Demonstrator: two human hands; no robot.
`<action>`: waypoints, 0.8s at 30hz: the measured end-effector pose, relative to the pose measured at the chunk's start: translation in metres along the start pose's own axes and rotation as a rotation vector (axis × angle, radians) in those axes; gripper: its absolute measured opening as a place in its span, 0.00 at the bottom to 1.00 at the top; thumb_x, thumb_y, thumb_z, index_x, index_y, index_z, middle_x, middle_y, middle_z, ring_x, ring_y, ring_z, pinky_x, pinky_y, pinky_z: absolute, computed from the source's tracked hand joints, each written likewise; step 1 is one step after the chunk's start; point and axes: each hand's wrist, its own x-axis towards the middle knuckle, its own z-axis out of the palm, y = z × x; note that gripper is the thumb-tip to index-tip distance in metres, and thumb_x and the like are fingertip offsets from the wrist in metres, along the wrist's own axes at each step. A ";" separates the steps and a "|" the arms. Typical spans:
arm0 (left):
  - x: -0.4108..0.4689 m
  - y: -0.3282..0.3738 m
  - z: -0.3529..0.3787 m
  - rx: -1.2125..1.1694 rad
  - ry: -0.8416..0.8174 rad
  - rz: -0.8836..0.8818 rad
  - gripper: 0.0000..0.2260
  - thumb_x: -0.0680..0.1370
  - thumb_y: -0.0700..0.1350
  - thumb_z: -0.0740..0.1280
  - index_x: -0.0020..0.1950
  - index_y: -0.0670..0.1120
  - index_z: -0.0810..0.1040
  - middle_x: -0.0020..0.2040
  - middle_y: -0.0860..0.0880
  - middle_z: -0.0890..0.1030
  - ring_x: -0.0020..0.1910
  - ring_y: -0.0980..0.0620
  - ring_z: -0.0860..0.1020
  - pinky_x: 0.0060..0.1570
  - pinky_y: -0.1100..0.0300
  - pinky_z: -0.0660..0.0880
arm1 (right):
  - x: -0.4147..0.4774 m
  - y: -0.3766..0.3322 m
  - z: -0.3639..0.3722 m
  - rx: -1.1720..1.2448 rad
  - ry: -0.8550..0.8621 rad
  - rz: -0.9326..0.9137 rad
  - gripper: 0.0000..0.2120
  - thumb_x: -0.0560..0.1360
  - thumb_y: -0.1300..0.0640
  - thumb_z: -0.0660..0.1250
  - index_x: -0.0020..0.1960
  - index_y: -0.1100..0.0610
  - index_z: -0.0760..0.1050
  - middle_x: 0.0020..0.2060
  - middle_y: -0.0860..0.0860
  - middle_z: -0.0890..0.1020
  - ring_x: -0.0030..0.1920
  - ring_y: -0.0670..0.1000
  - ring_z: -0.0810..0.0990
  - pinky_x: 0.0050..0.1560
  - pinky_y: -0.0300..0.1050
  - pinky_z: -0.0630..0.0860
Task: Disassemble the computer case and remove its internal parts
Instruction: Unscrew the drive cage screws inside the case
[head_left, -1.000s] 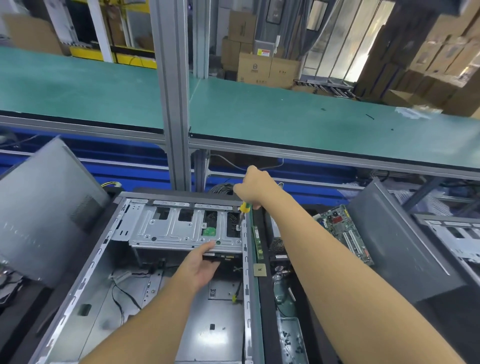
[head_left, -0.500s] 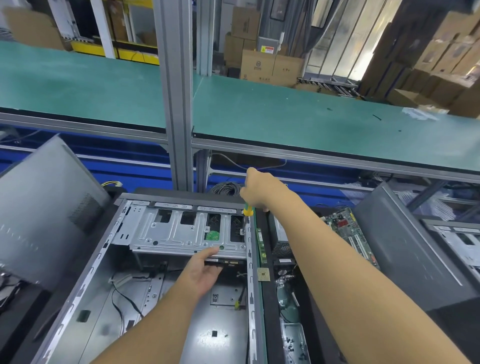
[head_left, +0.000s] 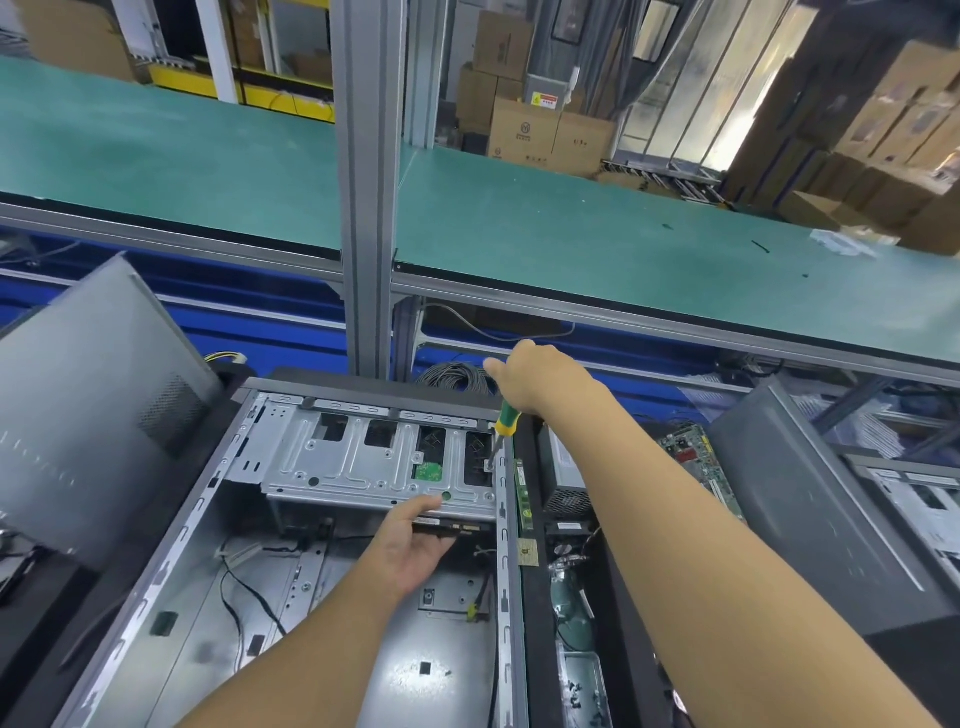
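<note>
Bench: green-topped line (head_left: 571, 234) runs across the far side, split by a grey aluminium post (head_left: 363, 182); cardboard boxes (head_left: 524, 130) are stacked behind it.
Case: computer case (head_left: 506, 571) lies open on its side, near centre, below the bench edge.
Cage: drive cage (head_left: 363, 467) spans the far end of the case; loose black wires lie on the case floor nearer the camera.
Right arm: stretched forward from the near right, over the case's right wall.
Right hand (head_left: 530, 374): fist closed around the screwdriver (head_left: 504, 418), green-and-yellow handle. The shaft points down and its tip meets the cage at its right edge.
Left arm: reaches in from the near left, over the case floor.
Left hand (head_left: 410, 545): thumb laid on top of the cage's near edge, fingers curled underneath, gripping it.
Left of case: grey side panel (head_left: 88, 415), tilted.
Right of case: memory stick (head_left: 523, 493) and small square chip (head_left: 527, 552) just beside the wall; circuit board (head_left: 696, 457) further right.
Hidden: left fingertips, under the cage. The right fingers are turned away. The screw head cannot be made out.
</note>
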 end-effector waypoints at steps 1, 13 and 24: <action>0.000 0.000 0.000 0.006 0.000 0.000 0.16 0.71 0.32 0.69 0.57 0.36 0.74 0.54 0.33 0.82 0.50 0.37 0.84 0.48 0.47 0.83 | 0.001 0.000 0.000 0.000 -0.004 -0.009 0.17 0.85 0.50 0.54 0.62 0.64 0.69 0.55 0.60 0.75 0.49 0.59 0.74 0.46 0.51 0.72; -0.002 0.002 0.002 0.022 0.008 -0.002 0.20 0.70 0.32 0.69 0.61 0.34 0.73 0.55 0.33 0.82 0.51 0.37 0.84 0.54 0.45 0.79 | -0.013 -0.001 -0.011 0.070 -0.144 -0.009 0.30 0.81 0.50 0.64 0.75 0.60 0.54 0.54 0.61 0.77 0.34 0.55 0.76 0.34 0.48 0.75; -0.005 0.002 0.004 0.022 0.011 -0.001 0.23 0.70 0.33 0.69 0.64 0.34 0.72 0.58 0.32 0.81 0.54 0.36 0.82 0.56 0.45 0.78 | -0.002 -0.002 0.002 0.152 -0.001 0.021 0.18 0.83 0.52 0.57 0.67 0.62 0.62 0.51 0.58 0.77 0.40 0.56 0.75 0.30 0.46 0.66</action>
